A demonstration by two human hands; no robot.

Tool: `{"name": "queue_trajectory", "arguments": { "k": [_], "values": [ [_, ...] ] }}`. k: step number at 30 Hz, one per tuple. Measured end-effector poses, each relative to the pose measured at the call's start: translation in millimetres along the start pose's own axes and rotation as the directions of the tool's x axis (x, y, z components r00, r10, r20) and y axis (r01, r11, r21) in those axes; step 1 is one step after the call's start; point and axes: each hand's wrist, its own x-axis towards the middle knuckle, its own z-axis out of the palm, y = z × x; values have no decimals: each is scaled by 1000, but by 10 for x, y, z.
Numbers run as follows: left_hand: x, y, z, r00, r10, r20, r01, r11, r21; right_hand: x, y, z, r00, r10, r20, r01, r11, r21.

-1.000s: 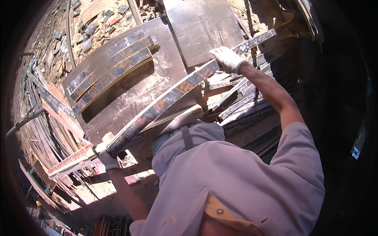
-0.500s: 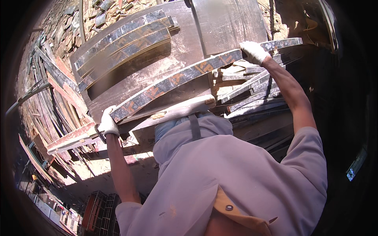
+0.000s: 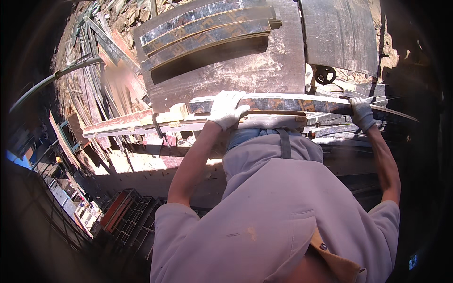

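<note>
A long curved strip of dark-faced plywood (image 3: 278, 104) with orange markings lies across the near side of the table, its pale cut edge turned upward. My left hand (image 3: 227, 109), in a white work glove, is closed over the strip toward its left end, the thumb on the near side. My gloved right hand (image 3: 362, 113) grips it toward the right, where its thin end sticks out past the hand. Just in front of my body, a light-coloured timber (image 3: 271, 121) runs along the table's near edge.
Several similar curved strips (image 3: 207, 35) are stacked on the brown sheet-topped table (image 3: 226, 75). A clamp (image 3: 157, 126) and a small wood block (image 3: 178, 112) are at the near edge. Scrap boards (image 3: 106, 75) pile up at left; a black handwheel (image 3: 325, 74) shows at right.
The strip has been drawn nearer to me and rolled up, so its pale edge now shows. My left hand has moved inward along it. The view has shifted left.
</note>
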Motion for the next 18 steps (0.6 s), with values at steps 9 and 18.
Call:
{"name": "queue_trajectory", "arguments": {
  "k": [9,18],
  "values": [
    [-133,47,-122,988,-144,59,150,983,-103,-39,-211,112,1000,26,-7,-25,999,38],
    [-269,-153,-122,974,-181,139,187,982,-37,4,-499,-87,996,-44,-78,46,999,24]
  ]
}}
